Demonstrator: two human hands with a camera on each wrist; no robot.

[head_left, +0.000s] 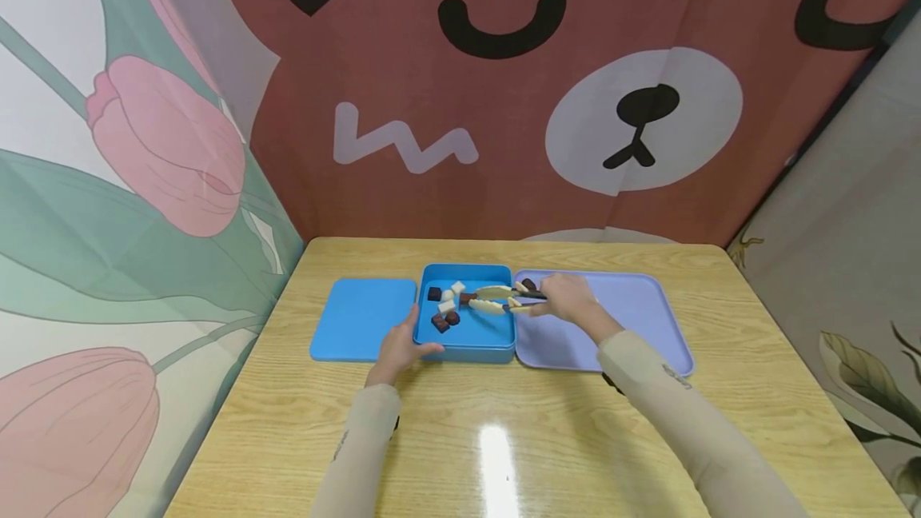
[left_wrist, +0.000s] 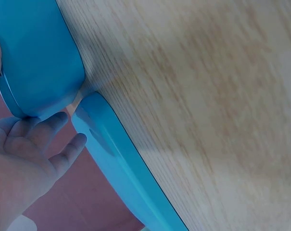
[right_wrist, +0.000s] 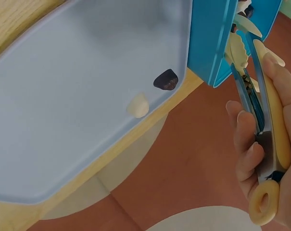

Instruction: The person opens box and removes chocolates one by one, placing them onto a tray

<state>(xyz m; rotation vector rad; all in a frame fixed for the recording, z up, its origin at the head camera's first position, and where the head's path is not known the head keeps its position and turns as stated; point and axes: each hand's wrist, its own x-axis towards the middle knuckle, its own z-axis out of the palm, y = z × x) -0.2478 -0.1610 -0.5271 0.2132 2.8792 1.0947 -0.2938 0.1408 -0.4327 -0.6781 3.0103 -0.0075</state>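
Observation:
My right hand grips a pair of tongs with cream tips and cream-yellow handles. The tips reach into a blue box, about a brown chocolate-like piece. Several other pieces lie in the box's left half, among them a dark cube, a white cube and a brown block. At the box's front left corner rests my left hand, thumb along the front rim and fingers against the left side. In the left wrist view its fingers look fairly straight.
Right of the box lies a lilac tray; a dark piece and a white piece sit near its edge. A flat blue lid lies left of the box. Behind the wooden table hangs a printed bear cloth.

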